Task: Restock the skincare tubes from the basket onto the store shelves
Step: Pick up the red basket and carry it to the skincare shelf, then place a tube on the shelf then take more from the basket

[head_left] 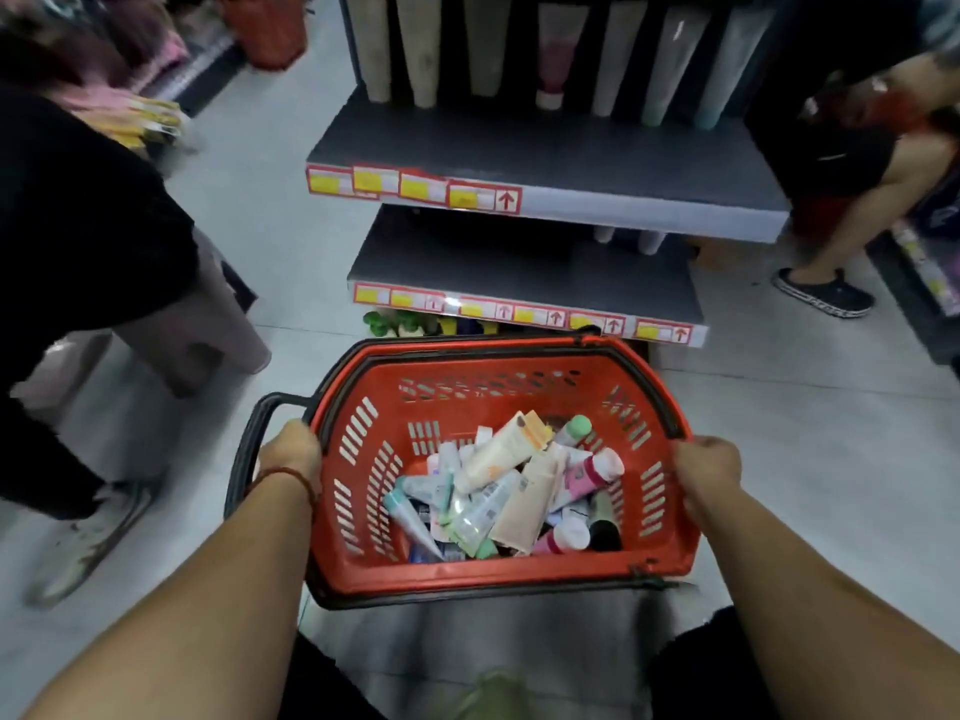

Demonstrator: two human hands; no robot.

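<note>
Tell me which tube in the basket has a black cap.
The tube at the near right of the basket, closest to the right hand. Its cap is black; the other caps showing are white or pale green.

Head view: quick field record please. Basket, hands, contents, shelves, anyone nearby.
basket: red, facing the shelves
left hand: grips its left rim
right hand: grips its right rim
loose tubes: mixed pile inside the basket
upper shelf: shelved tubes lined along the back
lower shelf: price labels along its front edge
nearby: person at left, person at right
</note>
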